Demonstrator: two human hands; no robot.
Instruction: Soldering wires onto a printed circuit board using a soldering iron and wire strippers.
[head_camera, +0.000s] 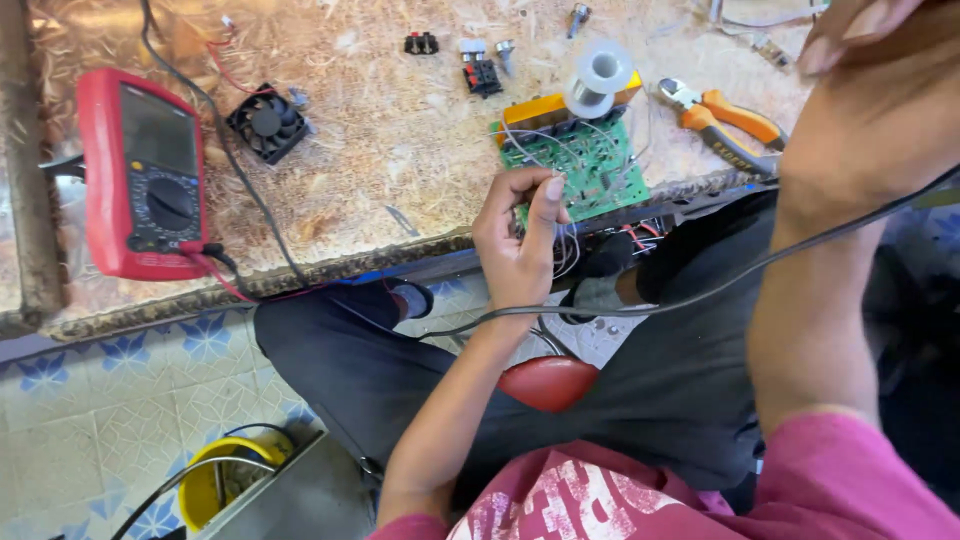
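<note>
Far left on the chipboard tabletop (380, 150): red digital multimeter (140, 175), small black square cooling fan (266, 122) just beside. Centre, at the tabletop edge: left hand (520, 240), fingers pressed together, pinching thin pale wires (566, 245) against the green printed circuit board (585, 165), silver solder spool (598, 75) just behind. Right: orange-handled pliers (730, 125); right hand (850, 35) raised at top corner, grip cannot be told.

- Open board between the small black fan (267, 122) and the green circuit board (582, 165): a hand could pass there.
- The solder spool (598, 78) and orange pliers (728, 122) crowd the circuit board's far and right sides.
- The red multimeter (142, 175) and its leads block the left.
- A black cable (700, 290) crosses the lap, probably slack.
</note>
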